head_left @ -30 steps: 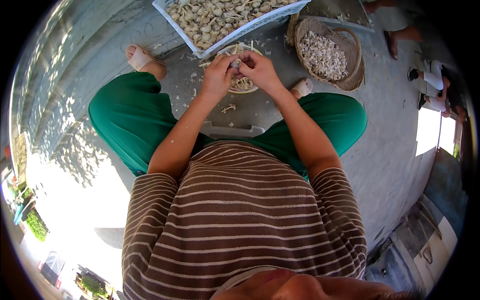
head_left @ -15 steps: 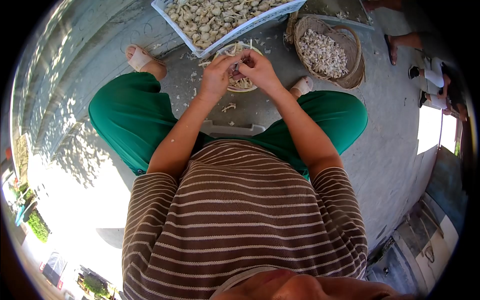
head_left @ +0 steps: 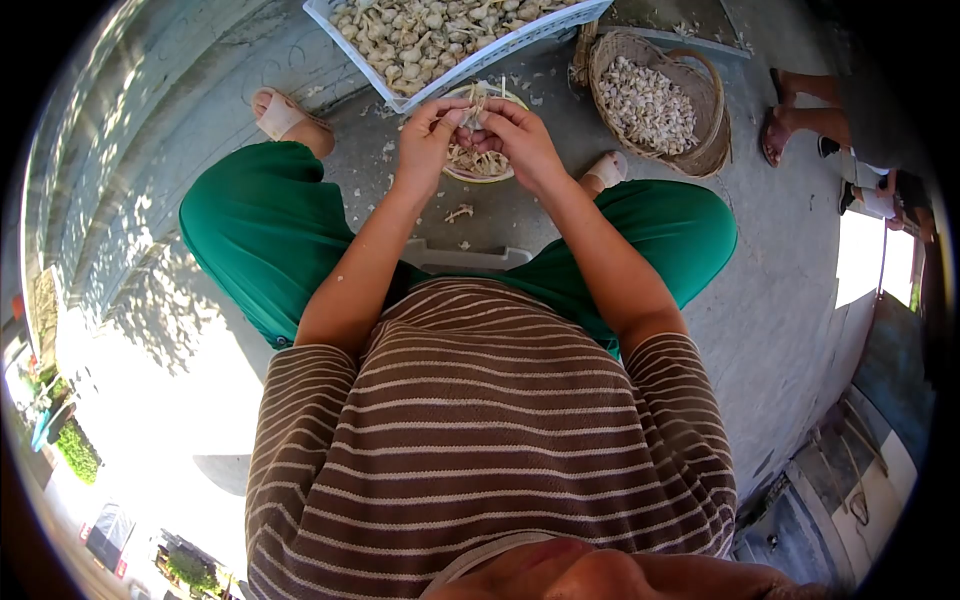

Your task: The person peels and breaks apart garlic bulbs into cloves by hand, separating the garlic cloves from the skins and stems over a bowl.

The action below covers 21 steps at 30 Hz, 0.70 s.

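Note:
A whitish garlic bulb (head_left: 470, 119) with a dry stalk is pinched between the fingertips of both hands. My left hand (head_left: 426, 146) closes on it from the left, thumb uppermost. From the right my right hand (head_left: 522, 142) grips the same bulb, fingers bent inward. Right below them stands a round bowl (head_left: 478, 180) that has garlic stalks and skins (head_left: 487, 163) in it. Fingers cover part of the bulb and much of the bowl.
Beyond the bowl is a white plastic crate (head_left: 480, 64) full of garlic bulbs (head_left: 410, 45). A wicker basket (head_left: 712, 128) of loose garlic cloves (head_left: 645, 105) stands to the right. Skin scraps litter the concrete floor. Other people's legs (head_left: 815, 122) show at far right.
My hands have shifted and spread a little, so the bulb now shows between the fingertips. At far right, another person's legs and feet have moved further into view.

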Motion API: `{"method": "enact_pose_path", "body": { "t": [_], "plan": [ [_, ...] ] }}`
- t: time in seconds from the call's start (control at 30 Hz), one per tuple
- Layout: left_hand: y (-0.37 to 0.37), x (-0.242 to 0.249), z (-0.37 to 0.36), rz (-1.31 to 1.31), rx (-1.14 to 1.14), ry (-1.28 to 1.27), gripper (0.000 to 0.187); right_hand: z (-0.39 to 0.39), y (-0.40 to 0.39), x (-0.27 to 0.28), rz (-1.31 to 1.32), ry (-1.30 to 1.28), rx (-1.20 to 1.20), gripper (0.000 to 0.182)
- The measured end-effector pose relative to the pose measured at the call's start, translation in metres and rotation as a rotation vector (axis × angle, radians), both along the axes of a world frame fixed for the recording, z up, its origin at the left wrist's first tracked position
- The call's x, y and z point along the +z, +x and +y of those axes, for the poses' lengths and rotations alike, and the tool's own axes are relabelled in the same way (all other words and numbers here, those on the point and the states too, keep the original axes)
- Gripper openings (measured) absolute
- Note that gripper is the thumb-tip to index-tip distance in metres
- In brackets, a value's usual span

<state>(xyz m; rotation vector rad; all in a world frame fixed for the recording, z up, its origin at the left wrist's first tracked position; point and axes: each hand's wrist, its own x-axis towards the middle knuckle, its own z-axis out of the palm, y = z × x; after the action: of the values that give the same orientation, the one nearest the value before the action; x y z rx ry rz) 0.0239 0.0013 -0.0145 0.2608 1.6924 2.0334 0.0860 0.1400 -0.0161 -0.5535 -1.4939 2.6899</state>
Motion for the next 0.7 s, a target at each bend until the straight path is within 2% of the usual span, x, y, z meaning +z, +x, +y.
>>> {"method": "enact_pose_path", "body": {
  "t": [0.07,0.13,0.17,0.23,0.27,0.5,0.57,0.7],
  "plan": [
    [-0.001,0.002,0.0,-0.06,-0.006,0.015,0.015,0.002,0.0,0.002,-0.029,0.026,0.015,0.023],
    [-0.001,0.002,0.001,0.115,-0.036,-0.055,0.018,0.004,0.0,0.004,-0.024,0.043,0.03,0.022],
    [-0.004,-0.001,0.0,0.113,-0.035,-0.055,0.018,0.005,0.0,0.005,-0.016,0.06,0.047,0.021],
    [-0.009,-0.007,-0.003,0.291,-0.065,-0.242,0.018,0.003,-0.001,0.004,-0.008,0.108,0.039,0.021],
    [-0.01,-0.01,-0.004,0.291,-0.064,-0.243,0.018,0.003,-0.001,0.003,0.002,0.156,0.029,0.022],
    [-0.01,0.001,-0.004,-0.039,-0.05,-0.085,0.013,0.006,-0.002,0.002,0.002,0.189,0.025,0.024],
    [-0.009,0.007,-0.004,-0.098,-0.046,-0.042,0.014,0.007,-0.002,0.003,-0.017,0.068,0.0,0.023],
    [-0.01,0.013,-0.004,-0.234,-0.067,0.11,0.013,0.009,-0.002,-0.002,-0.031,0.019,0.008,0.022]
  ]
}}
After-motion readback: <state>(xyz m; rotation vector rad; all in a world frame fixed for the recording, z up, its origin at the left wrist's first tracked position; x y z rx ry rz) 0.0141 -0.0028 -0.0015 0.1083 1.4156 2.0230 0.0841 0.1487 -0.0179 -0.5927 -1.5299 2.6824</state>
